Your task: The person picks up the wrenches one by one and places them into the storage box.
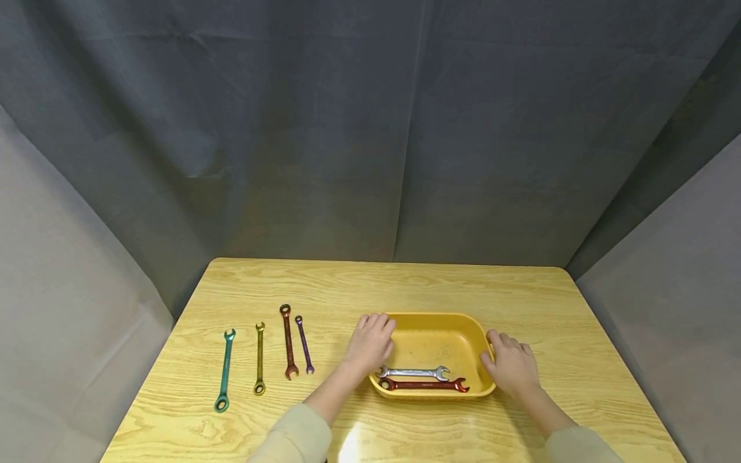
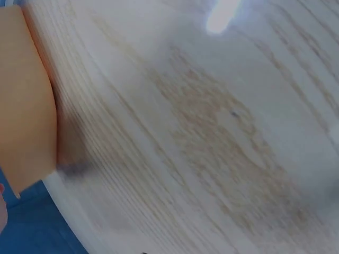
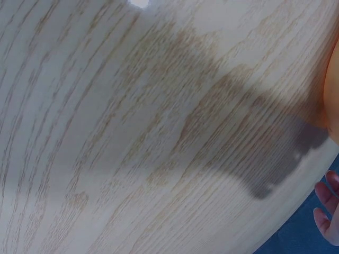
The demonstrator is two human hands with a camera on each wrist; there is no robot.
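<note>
A yellow plastic tray [image 1: 437, 339] sits on the table, right of centre. My left hand [image 1: 370, 344] grips its left end, the fingers bent over the rim. At the opposite end my right hand [image 1: 512, 363] holds the rim, thumb on the inner side. Inside, along the near wall, lie a silver wrench [image 1: 413, 372] and a red wrench [image 1: 425, 385], side by side. In the left wrist view the tray's outer wall [image 2: 26, 100] fills the left edge. The right wrist view catches fingers [image 3: 328, 203] at the lower right, near a sliver of the tray [image 3: 332, 95].
Left of the tray several wrenches lie apart on the wooden table [image 1: 463, 292], roughly upright in view: teal [image 1: 225, 370], yellow-green [image 1: 260, 360], dark red [image 1: 288, 341] and a small purple one [image 1: 304, 345]. A grey curtain [image 1: 324, 141] hangs behind the table.
</note>
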